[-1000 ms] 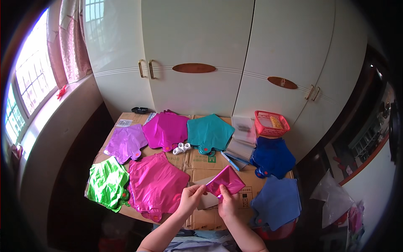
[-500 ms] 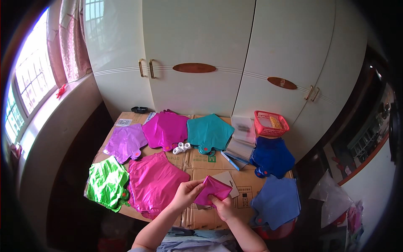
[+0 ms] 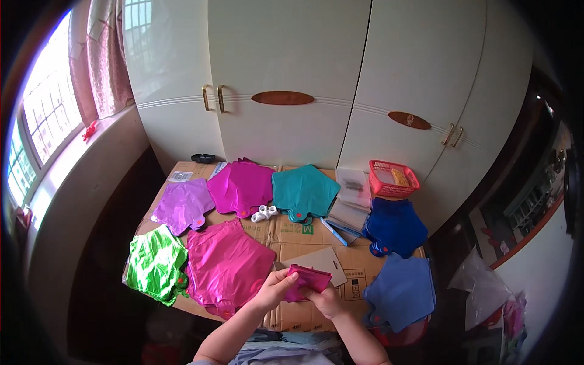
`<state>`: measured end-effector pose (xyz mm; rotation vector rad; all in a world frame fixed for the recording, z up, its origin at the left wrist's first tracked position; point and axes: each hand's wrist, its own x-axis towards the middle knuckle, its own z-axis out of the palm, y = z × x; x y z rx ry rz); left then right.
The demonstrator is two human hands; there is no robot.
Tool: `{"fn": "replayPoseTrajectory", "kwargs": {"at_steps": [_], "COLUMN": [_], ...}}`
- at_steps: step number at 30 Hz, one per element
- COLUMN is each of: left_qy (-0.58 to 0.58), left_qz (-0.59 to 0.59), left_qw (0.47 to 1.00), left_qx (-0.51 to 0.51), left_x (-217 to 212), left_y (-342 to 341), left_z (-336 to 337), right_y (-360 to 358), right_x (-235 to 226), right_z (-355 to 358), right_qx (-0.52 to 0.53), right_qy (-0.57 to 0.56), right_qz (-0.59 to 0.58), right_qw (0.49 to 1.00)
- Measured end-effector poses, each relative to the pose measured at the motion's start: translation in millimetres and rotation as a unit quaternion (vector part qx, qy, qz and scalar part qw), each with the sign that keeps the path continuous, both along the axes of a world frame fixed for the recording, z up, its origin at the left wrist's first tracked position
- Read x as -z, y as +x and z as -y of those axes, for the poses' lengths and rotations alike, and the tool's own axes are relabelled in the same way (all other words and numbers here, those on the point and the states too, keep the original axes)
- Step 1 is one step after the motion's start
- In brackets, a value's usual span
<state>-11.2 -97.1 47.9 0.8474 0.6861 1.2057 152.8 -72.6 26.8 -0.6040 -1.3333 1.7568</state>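
Two bare hands meet low in the head view, just above the near edge of a cardboard-covered surface [image 3: 286, 234]. The left hand [image 3: 275, 291] and the right hand [image 3: 326, 300] share one small folded magenta foil balloon [image 3: 307, 281]. Fingers on both sides are closed on it, pinching its edges, which seems to keep the slippery foil folded flat. The balloon sits just over the cardboard, between the two hands. Touching it from behind lies a grey card sheet [image 3: 316, 263]. Left of the hands, a large pink foil balloon [image 3: 228, 267] and a green foil balloon [image 3: 155, 263] lie flat, side by side, each colour apart from the others as though sorted. Right of the hands lies a light blue foil balloon [image 3: 401, 291], with a dark blue foil balloon [image 3: 394, 225] beyond it. Farther back sit a lilac foil balloon [image 3: 181, 205], a magenta star balloon [image 3: 242, 185] and a teal star balloon [image 3: 304, 191], with small white rolls [image 3: 263, 213] among them. A red basket [image 3: 393, 177] stands at the far right corner, before cream cupboard doors [image 3: 286, 79].
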Motion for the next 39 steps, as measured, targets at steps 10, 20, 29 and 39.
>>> {"fn": "replayPoseTrajectory", "kwargs": {"at_steps": [10, 20, 29, 39], "left_qy": [0.023, 0.429, 0.402, 0.392], "left_qz": [-0.241, -0.699, -0.712, -0.746], "left_qw": [0.962, 0.567, 0.575, 0.538], "left_qx": [-0.128, -0.077, -0.041, 0.021], "left_x": [14, 47, 42, 42], "left_y": [-21, -15, -13, -14], "left_z": [-20, -1, 6, 0], "right_y": [26, 33, 35, 37], "right_x": [-10, 39, 20, 37], "right_z": [-31, -26, -25, -46], "right_qx": [0.255, 0.152, 0.107, 0.159], "right_qy": [0.651, 0.640, 0.572, 0.365], "right_qz": [0.441, 0.517, 0.514, 0.395], "right_qw": [0.563, 0.547, 0.631, 0.828]}}
